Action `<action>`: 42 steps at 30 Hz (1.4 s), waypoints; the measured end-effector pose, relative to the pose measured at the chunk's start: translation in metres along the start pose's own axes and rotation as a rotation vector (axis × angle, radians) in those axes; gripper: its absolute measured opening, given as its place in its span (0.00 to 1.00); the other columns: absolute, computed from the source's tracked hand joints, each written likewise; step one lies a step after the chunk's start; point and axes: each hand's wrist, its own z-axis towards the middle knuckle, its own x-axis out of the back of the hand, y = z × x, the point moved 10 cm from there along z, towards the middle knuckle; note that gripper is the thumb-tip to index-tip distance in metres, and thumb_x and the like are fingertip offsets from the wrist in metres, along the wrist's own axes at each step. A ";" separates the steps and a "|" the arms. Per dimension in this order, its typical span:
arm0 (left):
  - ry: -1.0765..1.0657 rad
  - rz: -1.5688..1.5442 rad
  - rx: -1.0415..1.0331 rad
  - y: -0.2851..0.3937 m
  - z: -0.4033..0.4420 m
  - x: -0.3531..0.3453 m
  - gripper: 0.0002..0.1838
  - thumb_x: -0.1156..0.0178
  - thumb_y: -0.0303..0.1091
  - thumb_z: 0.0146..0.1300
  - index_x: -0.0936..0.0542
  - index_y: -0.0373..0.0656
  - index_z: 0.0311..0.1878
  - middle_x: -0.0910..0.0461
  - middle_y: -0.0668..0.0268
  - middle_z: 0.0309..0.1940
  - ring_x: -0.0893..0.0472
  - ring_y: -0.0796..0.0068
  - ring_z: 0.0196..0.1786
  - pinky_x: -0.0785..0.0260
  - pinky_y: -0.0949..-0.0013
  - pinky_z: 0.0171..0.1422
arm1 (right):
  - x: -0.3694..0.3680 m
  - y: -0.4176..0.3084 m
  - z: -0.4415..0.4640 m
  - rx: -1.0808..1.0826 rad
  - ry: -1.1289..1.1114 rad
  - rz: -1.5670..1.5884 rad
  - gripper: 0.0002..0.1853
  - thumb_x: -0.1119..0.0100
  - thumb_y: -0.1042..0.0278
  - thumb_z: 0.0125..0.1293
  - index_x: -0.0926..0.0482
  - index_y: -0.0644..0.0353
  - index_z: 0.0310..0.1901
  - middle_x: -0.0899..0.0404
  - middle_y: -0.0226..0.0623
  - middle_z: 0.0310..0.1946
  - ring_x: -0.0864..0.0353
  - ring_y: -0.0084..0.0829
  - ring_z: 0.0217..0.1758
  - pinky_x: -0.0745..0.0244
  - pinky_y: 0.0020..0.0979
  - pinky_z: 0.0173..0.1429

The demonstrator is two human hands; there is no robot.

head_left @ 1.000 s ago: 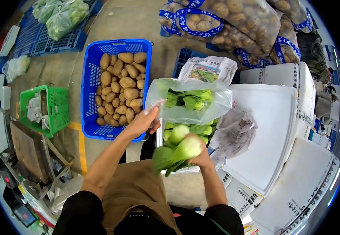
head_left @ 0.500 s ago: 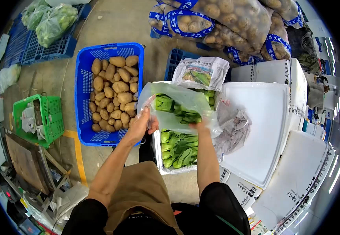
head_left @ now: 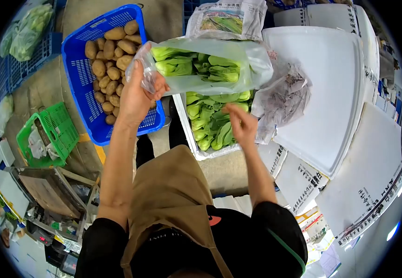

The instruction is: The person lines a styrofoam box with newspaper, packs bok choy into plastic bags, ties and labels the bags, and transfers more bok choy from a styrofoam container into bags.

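My left hand (head_left: pixel 138 95) grips the open end of a clear plastic bag (head_left: pixel 256 69). Inside the bag lie several heads of bok choy (head_left: pixel 217 68). Below it, a white foam box (head_left: pixel 185 121) holds more bok choy (head_left: pixel 210 123) in rows. Over the right part of that box hovers my right hand (head_left: pixel 242 124), apart from the bag. Its fingers are bent and a little apart, with nothing visible in them.
A blue crate (head_left: pixel 81 88) of potatoes (head_left: pixel 113 74) stands to the left. Right of the box are crumpled plastic (head_left: pixel 284 99) and a white foam lid (head_left: pixel 321 92). A printed bag (head_left: pixel 224 21) lies behind. A green basket (head_left: pixel 59 132) sits further left.
My right hand has left the bag and come down over the box. The left hand still holds the bag, now turned more lengthwise. The whole view has tilted, moving the scene upward.
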 end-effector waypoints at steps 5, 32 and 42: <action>0.029 -0.046 -0.006 0.002 0.004 0.000 0.27 0.66 0.52 0.74 0.45 0.49 0.70 0.37 0.70 0.20 0.37 0.78 0.21 0.34 0.67 0.44 | -0.030 0.235 -0.160 -0.695 0.205 -0.501 0.45 0.29 0.59 0.49 0.44 0.65 0.65 0.34 0.54 0.55 0.28 0.48 0.53 0.30 0.42 0.54; -0.007 0.360 0.204 -0.037 -0.046 0.003 0.32 0.67 0.58 0.72 0.50 0.52 0.72 0.30 0.67 0.20 0.32 0.79 0.20 0.36 0.76 0.26 | -0.229 0.224 0.027 -0.821 0.331 0.428 0.25 0.39 0.67 0.58 0.30 0.78 0.51 0.21 0.46 0.37 0.23 0.32 0.36 0.27 0.31 0.41; 0.242 -0.035 0.112 -0.021 -0.028 0.049 0.24 0.62 0.52 0.72 0.32 0.41 0.53 0.36 0.69 0.15 0.37 0.75 0.16 0.34 0.69 0.35 | -0.004 0.061 0.011 -0.465 0.243 0.747 0.12 0.46 0.74 0.63 0.24 0.68 0.47 0.19 0.39 0.32 0.21 0.24 0.30 0.24 0.26 0.38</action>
